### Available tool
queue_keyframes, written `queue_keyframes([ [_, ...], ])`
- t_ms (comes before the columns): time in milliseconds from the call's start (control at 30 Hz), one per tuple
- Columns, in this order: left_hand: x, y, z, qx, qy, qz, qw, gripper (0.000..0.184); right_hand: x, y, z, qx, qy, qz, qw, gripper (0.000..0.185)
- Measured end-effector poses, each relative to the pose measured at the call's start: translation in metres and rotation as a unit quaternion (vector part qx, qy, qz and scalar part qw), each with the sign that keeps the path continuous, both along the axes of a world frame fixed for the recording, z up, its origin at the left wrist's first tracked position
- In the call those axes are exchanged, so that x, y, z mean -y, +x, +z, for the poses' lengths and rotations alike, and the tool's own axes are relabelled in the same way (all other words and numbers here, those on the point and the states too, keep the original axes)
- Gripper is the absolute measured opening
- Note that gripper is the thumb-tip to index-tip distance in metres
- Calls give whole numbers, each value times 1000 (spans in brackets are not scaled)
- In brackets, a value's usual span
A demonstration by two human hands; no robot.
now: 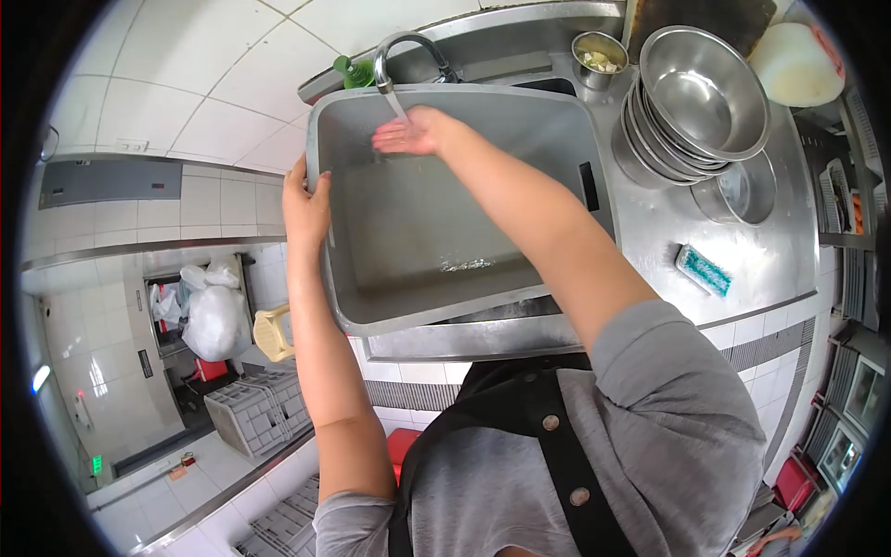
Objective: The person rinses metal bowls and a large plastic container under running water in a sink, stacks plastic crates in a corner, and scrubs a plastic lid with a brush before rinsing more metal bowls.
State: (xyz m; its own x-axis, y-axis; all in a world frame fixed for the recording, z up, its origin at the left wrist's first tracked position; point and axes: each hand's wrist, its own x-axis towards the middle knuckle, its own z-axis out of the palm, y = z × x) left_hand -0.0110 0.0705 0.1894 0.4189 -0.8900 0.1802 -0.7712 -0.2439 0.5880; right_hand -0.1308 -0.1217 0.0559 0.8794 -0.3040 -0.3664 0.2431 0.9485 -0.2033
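Observation:
A large grey plastic tub (445, 320) sits tilted over the steel sink, with a little water pooled inside it. My left hand (306, 206) grips the tub's left rim, thumb on the inner side and fingers outside. Palm up and fingers stretched out, my right hand (413, 133) is inside the tub under the running tap (382, 72). Water from the spout falls onto that hand, which holds nothing. Behind the tub's back left corner a green bottle (355, 71) is partly hidden.
Right of the sink, the steel counter (650, 241) bears stacked steel bowls (705, 93), a steel pot (742, 190), a blue-green scrubbing sponge (703, 270) and a small steel cup (599, 58) with pale pieces inside. A white jug (796, 67) stands in the back corner. Grey crates (255, 408) lie lower left.

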Motion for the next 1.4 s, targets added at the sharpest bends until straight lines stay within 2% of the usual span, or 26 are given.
queue_keyframes([
  [133,-1,-3,3,-14,9,20,1000,45,2,-24,-16,4,81,-108,991,45],
  [233,1,0,1,-14,8,36,999,46,-6,1,0,-83,78,-149,982,44],
  [333,1,2,-4,-22,-15,27,999,46,-36,19,35,-61,-149,-21,987,43],
  [433,1,3,-1,-29,-22,11,999,45,-48,35,47,43,-140,230,962,43],
  [467,1,2,0,-32,-19,6,999,45,-46,29,45,26,-183,231,955,42],
  [567,2,4,-4,-30,-18,13,999,45,-25,1,10,-54,-108,67,990,43],
  [600,1,-3,3,-87,-38,-18,995,44,-18,-7,-4,-64,-62,1,996,43],
  [633,1,-1,0,-65,-40,-13,997,43,-12,-14,-17,-74,-15,-64,995,42],
  [700,2,3,-5,-24,-45,-2,999,43,-2,-30,-27,-26,106,-117,987,43],
  [800,2,1,-4,-27,-36,8,999,44,-10,-28,-16,-90,99,-179,975,42],
  [833,2,1,-3,-29,-30,14,999,45,-18,-21,-10,-117,-14,-109,987,42],
  [867,3,4,-7,22,-51,-6,998,41,-28,-7,-3,-141,-127,-39,981,42],
  [900,4,9,-12,26,-65,-14,997,41,-38,6,4,-162,-238,31,957,43],
  [933,6,15,-17,29,-77,-23,996,41,-52,12,19,-75,-266,183,943,39],
  [967,4,17,-21,32,-89,-32,995,41,-64,14,36,15,-285,329,900,36],
  [1067,1,-9,8,-13,-28,0,1000,42,-75,13,61,-57,-370,407,833,36],
  [1167,2,-2,0,-34,-43,5,998,44,-45,5,15,-132,-255,169,943,37],
  [1233,2,-1,0,-26,-44,9,999,44,-28,-3,-8,-136,-99,-52,984,38],
  [1333,3,-4,1,-20,-37,10,999,43,-12,-18,-9,-60,124,-173,975,42],
  [1400,2,-6,3,-23,-35,9,999,43,-12,-23,-1,-32,109,-173,978,41],
])
